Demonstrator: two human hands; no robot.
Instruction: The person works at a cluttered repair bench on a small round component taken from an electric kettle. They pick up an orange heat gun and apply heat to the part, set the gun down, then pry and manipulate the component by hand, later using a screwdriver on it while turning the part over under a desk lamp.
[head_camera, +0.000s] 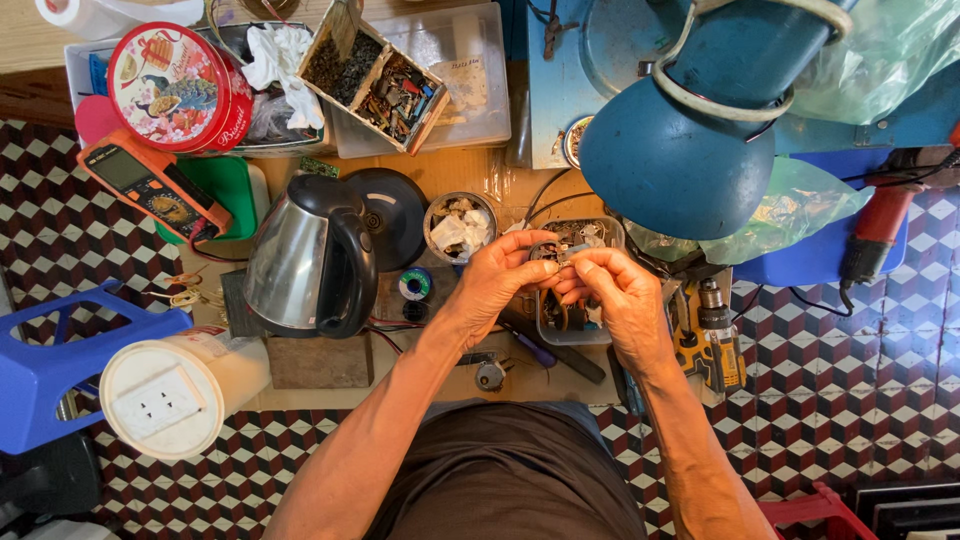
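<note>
Hands: left hand (497, 275) and right hand (622, 300) met fingertip to fingertip over the low wooden bench (455, 172), both pinched shut on one small metal part (566, 256)
Small metal part: held in the air between the two thumbs and forefingers, just above the clear plastic tray (585, 236); too small to tell its kind
Clear plastic tray: lay under the hands, filled with mixed small hardware
Kettle: steel kettle (305, 260) with black handle stood left of the left hand, near but apart
Round tin: small open tin (460, 225) of scraps sat just beside the left fingers
Solder spool: solder spool (415, 284) lay between kettle and left wrist
Meter: orange multimeter (150, 185) rested at the far left of the bench, well apart
Drill: yellow cordless drill (712, 340) lay just right of the right hand
Lamp: blue lamp shade (675, 155) hung above the tray
Floor: checkered tiles (860, 380) all round
</note>
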